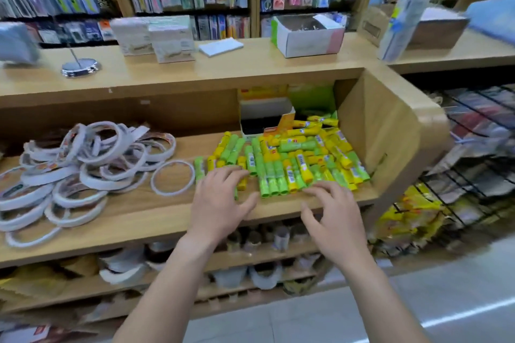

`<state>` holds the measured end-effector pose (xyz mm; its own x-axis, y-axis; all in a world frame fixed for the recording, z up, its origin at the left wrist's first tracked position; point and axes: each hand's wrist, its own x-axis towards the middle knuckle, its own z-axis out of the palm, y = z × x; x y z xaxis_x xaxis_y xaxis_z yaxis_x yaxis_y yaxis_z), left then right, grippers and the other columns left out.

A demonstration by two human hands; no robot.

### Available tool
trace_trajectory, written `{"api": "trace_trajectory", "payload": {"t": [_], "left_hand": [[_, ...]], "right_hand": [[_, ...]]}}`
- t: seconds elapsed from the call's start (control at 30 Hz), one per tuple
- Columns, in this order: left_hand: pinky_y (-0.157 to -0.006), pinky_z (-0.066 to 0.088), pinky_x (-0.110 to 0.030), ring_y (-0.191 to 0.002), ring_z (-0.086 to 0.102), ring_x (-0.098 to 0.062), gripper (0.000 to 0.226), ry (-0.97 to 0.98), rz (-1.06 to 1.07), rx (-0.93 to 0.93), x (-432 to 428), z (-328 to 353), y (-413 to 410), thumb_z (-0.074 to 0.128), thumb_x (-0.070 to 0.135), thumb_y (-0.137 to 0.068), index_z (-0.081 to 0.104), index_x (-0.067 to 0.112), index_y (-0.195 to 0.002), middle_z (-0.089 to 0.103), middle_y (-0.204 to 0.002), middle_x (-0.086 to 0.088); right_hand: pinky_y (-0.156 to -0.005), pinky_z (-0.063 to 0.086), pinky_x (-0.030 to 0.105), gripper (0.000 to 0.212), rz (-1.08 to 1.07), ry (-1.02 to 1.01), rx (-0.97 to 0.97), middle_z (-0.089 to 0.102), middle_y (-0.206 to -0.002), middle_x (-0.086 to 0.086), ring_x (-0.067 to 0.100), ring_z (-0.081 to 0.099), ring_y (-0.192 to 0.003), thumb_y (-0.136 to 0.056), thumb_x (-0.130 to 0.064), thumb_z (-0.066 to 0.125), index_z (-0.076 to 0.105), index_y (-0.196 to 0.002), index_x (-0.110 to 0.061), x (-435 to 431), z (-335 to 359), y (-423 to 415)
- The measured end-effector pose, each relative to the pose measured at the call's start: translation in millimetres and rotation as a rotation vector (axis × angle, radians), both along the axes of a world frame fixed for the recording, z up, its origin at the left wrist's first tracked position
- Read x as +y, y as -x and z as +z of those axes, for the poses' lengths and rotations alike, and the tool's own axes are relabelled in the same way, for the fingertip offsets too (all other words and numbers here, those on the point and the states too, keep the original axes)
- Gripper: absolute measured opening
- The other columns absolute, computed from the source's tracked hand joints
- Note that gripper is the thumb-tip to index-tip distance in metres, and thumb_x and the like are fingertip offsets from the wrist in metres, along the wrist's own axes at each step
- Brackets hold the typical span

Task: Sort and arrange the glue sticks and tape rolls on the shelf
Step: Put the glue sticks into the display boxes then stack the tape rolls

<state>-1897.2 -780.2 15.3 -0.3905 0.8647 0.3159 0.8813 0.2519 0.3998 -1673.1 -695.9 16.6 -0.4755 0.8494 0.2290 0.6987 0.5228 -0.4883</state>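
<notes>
A heap of green and yellow glue sticks [295,159] lies on the right part of the wooden shelf [145,220]. White tape rolls [80,164] are piled on the left part, with one single roll [172,177] lying flat between the two piles. My left hand [220,203] rests with spread fingers on the near left edge of the glue sticks. My right hand [331,214] hovers at the near right edge of the heap, its fingers loosely bent and its fingertips touching the front sticks. Neither hand holds anything.
An open yellow and green display box [267,114] stands at the back of the shelf behind the glue sticks. The shelf's wooden side wall [370,131] closes the right end. Above is a counter with boxes [309,33]. A wire rack [473,164] stands to the right.
</notes>
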Motion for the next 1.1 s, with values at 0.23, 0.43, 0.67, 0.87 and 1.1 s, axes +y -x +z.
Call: {"api": "trace_trajectory", "payload": {"t": [0.23, 0.43, 0.67, 0.87, 1.1], "left_hand": [[-0.104, 0.033, -0.04, -0.126, 0.046, -0.014, 0.052, 0.076, -0.042, 0.037, 26.4, -7.8, -27.0, 0.058, 0.068, -0.081, 0.062, 0.042, -0.125, 0.054, -0.135, 0.014], [-0.104, 0.032, -0.032, -0.124, 0.048, -0.01, 0.043, -0.006, -0.019, 0.036, 26.4, -15.8, -26.5, 0.069, 0.057, -0.083, 0.064, 0.038, -0.121, 0.056, -0.132, 0.015], [-0.103, 0.038, -0.036, -0.124, 0.05, -0.011, 0.04, -0.062, -0.042, 0.009, 27.3, -16.6, -26.0, 0.065, 0.056, -0.085, 0.065, 0.036, -0.12, 0.057, -0.131, 0.015], [-0.106, 0.039, -0.038, -0.127, 0.052, -0.014, 0.052, -0.22, -0.164, -0.086, 48.9, 11.0, -24.5, 0.064, 0.05, -0.09, 0.058, 0.031, -0.138, 0.057, -0.138, 0.015], [-0.081, 0.053, -0.037, -0.093, 0.061, -0.006, 0.037, -0.179, -0.057, -0.274, 61.1, 10.5, -7.6, 0.063, 0.052, -0.092, 0.072, 0.027, -0.118, 0.072, -0.105, 0.014]], "right_hand": [[-0.106, 0.037, 0.047, 0.048, -0.011, -0.128, -0.03, 0.051, -0.141, -0.005, 0.021, 0.044, -0.128, -0.094, -0.05, 0.054, 0.056, -0.137, -0.031, 42.9, -10.8, -3.2], [-0.098, 0.036, 0.045, 0.044, -0.102, -0.189, 0.001, 0.063, -0.114, -0.006, 0.02, 0.053, -0.109, -0.087, -0.057, 0.063, 0.065, -0.122, -0.03, 54.8, -12.9, 26.3], [-0.091, 0.043, 0.032, 0.022, -0.123, -0.204, 0.279, 0.069, -0.107, -0.003, 0.02, 0.06, -0.102, -0.091, -0.02, 0.07, 0.072, -0.113, -0.017, 59.8, -8.2, 27.1], [-0.082, 0.054, 0.025, 0.024, 0.151, -0.009, 0.491, 0.067, -0.107, -0.01, 0.005, 0.063, -0.101, -0.089, -0.006, 0.072, 0.072, -0.11, -0.017, 49.2, 10.9, 33.7], [-0.088, 0.053, 0.032, 0.026, 0.125, 0.009, 0.423, 0.064, -0.112, -0.008, 0.008, 0.062, -0.104, -0.095, -0.027, 0.061, 0.07, -0.117, -0.017, 82.5, 21.1, 47.2]]}}
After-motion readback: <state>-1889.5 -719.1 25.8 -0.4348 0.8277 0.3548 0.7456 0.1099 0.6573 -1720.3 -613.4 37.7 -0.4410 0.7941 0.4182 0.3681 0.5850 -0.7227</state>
